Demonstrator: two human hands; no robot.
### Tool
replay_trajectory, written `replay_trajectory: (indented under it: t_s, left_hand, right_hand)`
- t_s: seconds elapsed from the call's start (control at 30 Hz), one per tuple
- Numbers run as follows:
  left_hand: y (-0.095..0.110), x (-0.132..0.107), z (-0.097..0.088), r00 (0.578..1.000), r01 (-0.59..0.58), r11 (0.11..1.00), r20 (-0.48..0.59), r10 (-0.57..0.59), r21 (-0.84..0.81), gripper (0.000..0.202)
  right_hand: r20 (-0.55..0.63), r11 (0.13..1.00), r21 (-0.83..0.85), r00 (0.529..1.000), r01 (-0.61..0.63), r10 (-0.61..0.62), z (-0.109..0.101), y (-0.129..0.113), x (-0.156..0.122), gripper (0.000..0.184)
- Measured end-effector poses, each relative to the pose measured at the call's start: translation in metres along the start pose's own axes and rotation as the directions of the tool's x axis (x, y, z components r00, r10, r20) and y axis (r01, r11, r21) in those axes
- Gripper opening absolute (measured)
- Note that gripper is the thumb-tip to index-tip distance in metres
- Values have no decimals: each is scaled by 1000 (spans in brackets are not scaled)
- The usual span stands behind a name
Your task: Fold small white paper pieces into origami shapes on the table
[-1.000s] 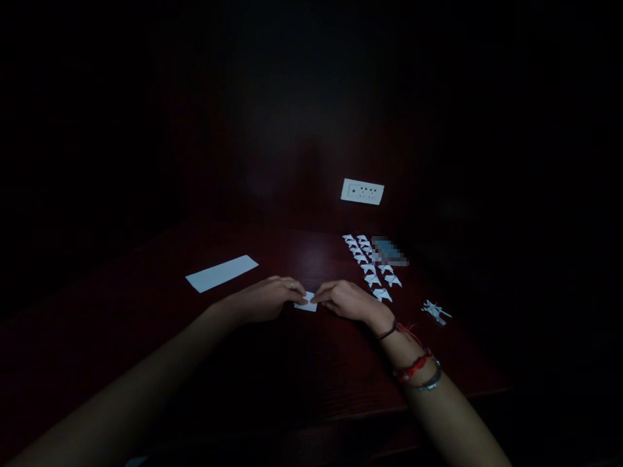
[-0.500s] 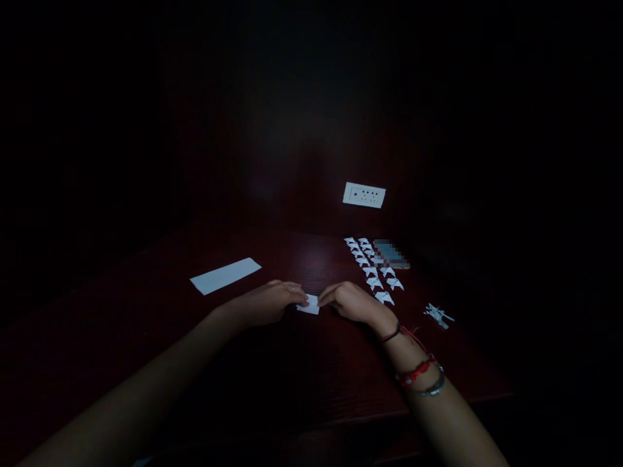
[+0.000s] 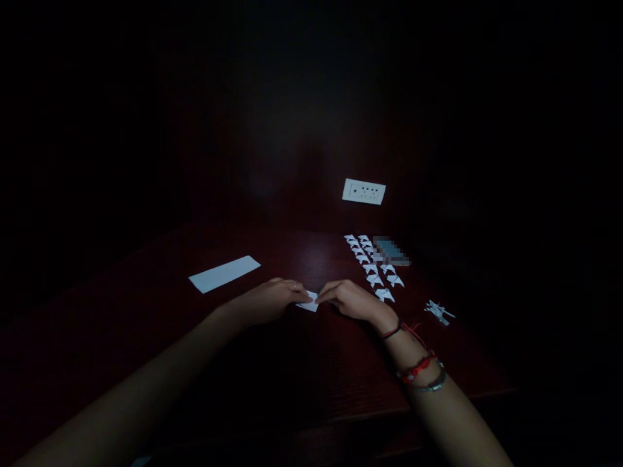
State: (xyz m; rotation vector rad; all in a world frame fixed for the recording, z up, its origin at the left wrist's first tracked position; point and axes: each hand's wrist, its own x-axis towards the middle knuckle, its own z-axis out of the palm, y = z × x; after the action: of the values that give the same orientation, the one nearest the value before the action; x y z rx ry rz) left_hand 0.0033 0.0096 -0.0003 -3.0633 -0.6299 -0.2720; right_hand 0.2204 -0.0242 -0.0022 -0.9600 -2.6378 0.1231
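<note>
Through the head camera I find the small white paper (image 3: 310, 306) at the middle of the dark red tabletop (image 3: 302, 370), lying between the two hands. The left hand (image 3: 270, 301) has its fingertips (image 3: 294, 296) over the paper's left part; the right hand (image 3: 351, 300) comes in from the other side, its fingers (image 3: 329, 290) bent down to the right-hand corner. Both are touching the sheet, but in this gloom I cannot tell whether either one pinches it or merely presses it against the wood.

I judge this to be a creasing step. To do it well, I would let the left hand act as an anchor, line up edge with edge and corner with corner, and only then run a right fingertip firmly along the fold, with the paper flat on the wood. A light touch until the edges agree should prevent a crooked crease.

Off to the left lies a long white paper strip (image 3: 224, 274); beyond the right hand stand two rows of folded paper pieces (image 3: 384, 295), with a loose heap of thin paper slivers (image 3: 439, 312) nearer the table's right side.

I can read no brand, label or lettering anywhere: the wall socket (image 3: 364, 192) shows only its holes, and the flat bluish object (image 3: 391, 250) beside the rows is pixelated.
</note>
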Motion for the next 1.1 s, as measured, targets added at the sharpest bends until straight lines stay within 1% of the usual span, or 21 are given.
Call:
replay_trajectory:
  t_s: [0.2, 0.37, 0.47, 0.57, 0.67, 0.73, 0.83, 0.97, 1.03, 1.1]
  left_hand:
    - [-6, -1, 4, 1000, -3, 1000, 13, 3, -2, 66]
    - [-4, -1, 3, 1000, 1, 1000, 2, -1, 17, 65]
    - [-3, -1, 2, 1000, 7, 1000, 9, -7, 4, 65]
    - [-5, -3, 2, 999, -17, 999, 36, 18, -29, 68]
    - [-6, -5, 0, 998, -52, 998, 42, 54, -42, 70]
    - [-5, -5, -3, 999, -47, 999, 18, 48, -11, 67]
    - [1, -4, -7, 1000, -14, 997, -19, 15, 71, 57]
    - [14, -1, -11, 1000, -10, 985, -1, 11, 172, 41]
    - [20, -1, -9, 1000, 14, 979, -3, -13, 205, 37]
    - [23, -2, -6, 999, 38, 974, 4, -40, 224, 37]
  right_hand:
    - [17, 1000, 27, 1000, -3, 3, 0, 0, 1, 35]
    - [22, 999, 39, 1000, 8, -9, -1, 0, 1, 31]
    - [12, 999, 42, 1000, -6, 5, -3, 0, 0, 28]
    - [-75, 997, 42, 995, -61, 64, -4, 0, 0, 28]
    - [-169, 989, 53, 975, -141, 148, -2, 1, 1, 26]
    - [-167, 982, 74, 968, -176, 186, 1, 2, 2, 23]
    - [-132, 969, 116, 964, -217, 232, 7, 3, 6, 23]
    - [-148, 940, 192, 938, -282, 312, 15, 3, 12, 22]
    - [-148, 918, 254, 925, -306, 349, 17, 3, 15, 18]
    - [-127, 869, 361, 905, -339, 406, 19, 4, 17, 15]
